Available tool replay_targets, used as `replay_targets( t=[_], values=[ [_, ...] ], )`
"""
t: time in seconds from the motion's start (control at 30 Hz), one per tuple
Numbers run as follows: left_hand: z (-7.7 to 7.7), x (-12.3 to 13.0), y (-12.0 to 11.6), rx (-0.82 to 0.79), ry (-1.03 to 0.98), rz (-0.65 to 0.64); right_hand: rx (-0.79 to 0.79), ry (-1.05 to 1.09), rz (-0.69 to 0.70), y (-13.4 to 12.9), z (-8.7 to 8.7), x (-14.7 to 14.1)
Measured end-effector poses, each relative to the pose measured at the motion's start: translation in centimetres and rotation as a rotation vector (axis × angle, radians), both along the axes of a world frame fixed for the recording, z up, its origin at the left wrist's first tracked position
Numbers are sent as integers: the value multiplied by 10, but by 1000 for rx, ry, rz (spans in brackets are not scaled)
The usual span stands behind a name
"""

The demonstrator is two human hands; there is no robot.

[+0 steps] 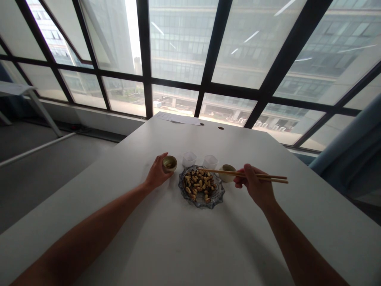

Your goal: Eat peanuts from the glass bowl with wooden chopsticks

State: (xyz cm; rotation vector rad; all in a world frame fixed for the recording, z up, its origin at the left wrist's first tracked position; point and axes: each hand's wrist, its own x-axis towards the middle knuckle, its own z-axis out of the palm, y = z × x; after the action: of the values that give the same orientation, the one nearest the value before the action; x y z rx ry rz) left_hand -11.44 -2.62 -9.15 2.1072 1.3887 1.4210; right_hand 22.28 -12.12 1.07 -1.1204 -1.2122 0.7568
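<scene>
My left hand (157,171) is closed round a small green-brown cup (170,163) at the left of a glass dish; something small and greenish shows inside the cup. In my right hand (256,186) is a pair of wooden chopsticks (270,178), their tips reaching left over the dish. The scalloped clear glass dish (218,194) holds peanuts (199,186) mixed with small dark pieces, perhaps seeds. A second greenish cup (228,173) stands right of the dish, partly behind the chopsticks. Whether the tips pinch anything is too small to tell.
Two small clear plastic cups (189,159) stand just behind the dish. Paper sheets (181,119) lie at the far end of the white table (178,246), near two round holes. Large windows rise beyond it, a blue-grey curtain (354,147) hangs at right, another table (44,107) stands left.
</scene>
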Motion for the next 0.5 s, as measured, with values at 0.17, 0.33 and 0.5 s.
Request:
replay_targets(
  t=[0.17,0.33,0.5],
  values=[
    [-3,-1,3,-3,-4,28,127,-324,27,-26,22,-6],
    [-2,0,1,49,81,35,112,-182,19,-19,28,-5],
    [4,1,2,-5,163,106,-32,219,-21,4,20,3]
  ],
)
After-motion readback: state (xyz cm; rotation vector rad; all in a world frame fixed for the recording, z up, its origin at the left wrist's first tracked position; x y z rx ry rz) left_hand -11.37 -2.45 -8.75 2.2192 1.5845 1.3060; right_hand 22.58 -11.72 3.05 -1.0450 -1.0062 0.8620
